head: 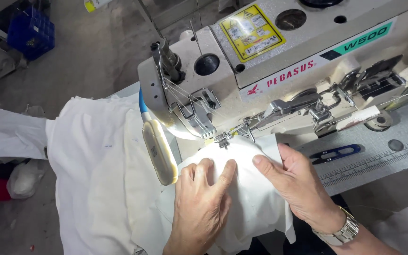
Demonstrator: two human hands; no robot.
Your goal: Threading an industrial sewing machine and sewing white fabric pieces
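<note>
While both hands lie flat and unclenched, left hand (203, 198) and right hand (294, 185) press white fabric (244, 189) under the sewing machine (279, 61)

Grey machine table (393, 163): sewing machine (279, 61), blue snips (335, 153), white fabric (105, 170)
</note>
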